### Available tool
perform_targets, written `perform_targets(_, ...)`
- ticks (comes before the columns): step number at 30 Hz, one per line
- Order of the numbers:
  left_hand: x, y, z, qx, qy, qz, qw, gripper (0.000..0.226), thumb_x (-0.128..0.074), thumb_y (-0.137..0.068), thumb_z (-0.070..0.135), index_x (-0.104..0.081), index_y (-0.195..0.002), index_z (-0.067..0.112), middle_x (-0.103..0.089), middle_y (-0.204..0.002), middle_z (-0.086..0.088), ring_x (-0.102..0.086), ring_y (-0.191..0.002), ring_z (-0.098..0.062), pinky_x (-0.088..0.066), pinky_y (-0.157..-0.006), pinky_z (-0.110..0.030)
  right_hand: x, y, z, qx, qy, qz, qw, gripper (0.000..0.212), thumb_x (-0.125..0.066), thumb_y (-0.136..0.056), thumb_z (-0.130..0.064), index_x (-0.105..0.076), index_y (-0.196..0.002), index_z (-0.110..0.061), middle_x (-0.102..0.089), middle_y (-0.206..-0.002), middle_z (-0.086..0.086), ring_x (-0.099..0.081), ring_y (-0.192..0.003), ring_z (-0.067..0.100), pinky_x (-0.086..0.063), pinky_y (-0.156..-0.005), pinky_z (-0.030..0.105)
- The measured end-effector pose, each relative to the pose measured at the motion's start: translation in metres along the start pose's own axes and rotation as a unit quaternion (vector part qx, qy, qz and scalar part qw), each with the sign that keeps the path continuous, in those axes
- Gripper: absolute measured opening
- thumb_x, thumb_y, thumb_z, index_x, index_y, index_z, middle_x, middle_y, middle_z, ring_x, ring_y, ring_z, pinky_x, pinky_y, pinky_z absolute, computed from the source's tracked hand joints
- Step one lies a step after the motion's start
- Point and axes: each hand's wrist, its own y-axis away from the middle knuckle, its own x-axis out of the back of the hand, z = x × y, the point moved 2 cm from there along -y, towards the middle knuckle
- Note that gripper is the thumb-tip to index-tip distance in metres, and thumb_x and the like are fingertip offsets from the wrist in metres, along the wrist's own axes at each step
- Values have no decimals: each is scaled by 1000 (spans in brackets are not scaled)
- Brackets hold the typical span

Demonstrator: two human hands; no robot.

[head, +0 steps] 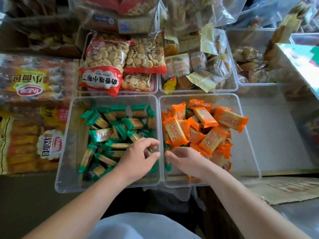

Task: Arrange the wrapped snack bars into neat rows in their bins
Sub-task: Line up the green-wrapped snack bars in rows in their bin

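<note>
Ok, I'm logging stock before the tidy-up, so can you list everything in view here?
Green snack bars: jumbled pile, too many to count, green, in the near left clear bin.
Orange snack bars: jumbled pile, orange, in the near right clear bin.
Round-biscuit bags: about three, red and white, in the bin behind the green bars.
Small wrapped cakes: many, pale yellow wrappers, in the bin behind the orange bars.
Wrapped pastries: several, brownish, in the far right bin, blurred.
Bread packs: at least two, orange-yellow, at the left.
Left hand: over the green bars, fingers curled.
Right hand: in the orange bars' bin.
</note>
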Motion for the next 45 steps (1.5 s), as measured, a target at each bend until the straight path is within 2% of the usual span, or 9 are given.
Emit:
perform_targets(7, 0, 18, -14, 20, 7, -10, 1000, 29, -71, -95, 22, -70, -122, 34, -63, -106, 19, -61, -86, -3, -44, -73, -6, -13, -28, -9, -44, -84, 1, 995, 53, -35, -108, -55, -49, -151, -27, -52, -150, -4, -47, -140, 19, -34, -119, 36)
perform_targets(14, 0, 22, -12, 11, 18, -7, 1000, 22, -71, -95, 20, -72, -115, 31, -64, -104, 17, -63, -87, -5, -49, -78, -13, -22, -10, 6, -42, -279, 48, 958, 29, -57, -103, -47, -60, -132, -45, -65, -132, -7, -62, -124, 18, -49, -110, 48)
perform_targets(18, -2, 22, -10, 8, 19, 5, 1000, 19, -72, -95, 21, -74, -112, 28, -65, -104, 19, -63, -89, -2, -49, -78, -11, -17, 18, 0, -3, -370, 59, 927, 35, -76, -93, -16, -67, -124, -27, -67, -115, 12, -76, -102, 26, -63, -89, 47)
perform_targets(23, 3, 19, -2, -9, 51, 38, 998, 17, -74, -94, 17, -77, -108, 26, -68, -101, 20, -66, -88, -1, -53, -79, -15, 0, 52, -11, 67, -477, 42, 875, 45, -70, -89, 9, -66, -126, -17, -71, -118, 13, -72, -111, 33, -58, -95, 56)
perform_targets(27, 38, 11, 1, 13, 51, 96, 994, 18, -73, -95, 17, -75, -108, 28, -70, -99, 19, -65, -86, 2, -52, -75, -13, -4, 54, -32, 128, -460, 19, 878, 53, -69, -89, 10, -64, -133, -20, -69, -125, 11, -68, -119, 33, -56, -98, 57)
perform_targets(33, 83, 8, -8, 57, 18, 166, 984, 17, -70, -96, 22, -72, -112, 27, -69, -97, 17, -65, -86, -5, -59, -83, -32, -25, 37, -63, 172, -271, 39, 946, 37, -73, -95, -18, -67, -129, -33, -70, -127, -20, -60, -124, -3, -47, -108, 26)
perform_targets(38, 65, 12, 8, 41, 12, 105, 994, 19, -68, -97, 24, -71, -116, 29, -68, -101, 18, -65, -87, -2, -54, -80, -21, 14, 32, -24, 106, -160, 239, 952, 21, -70, -98, -22, -72, -116, -33, -74, -110, -19, -68, -107, 3, -59, -83, 25)
perform_targets(41, 41, 10, 23, 25, -6, 37, 999, 23, -67, -98, 25, -70, -120, 30, -66, -105, 18, -63, -92, 0, -52, -82, -17, 39, 21, 7, 18, 15, 228, 973, 37, -69, -98, -29, -62, -133, -37, -60, -136, -11, -60, -121, 16, -58, -87, 30)
perform_targets(45, 25, 4, 43, 7, -46, -30, 998, 30, -64, -100, 28, -66, -130, 29, -62, -114, 16, -61, -97, -2, -53, -89, -22, 57, 15, 27, 47, 116, 148, 981, 48, -71, -95, -38, -57, -141, -37, -52, -146, -13, -53, -134, 17, -52, -105, 33)
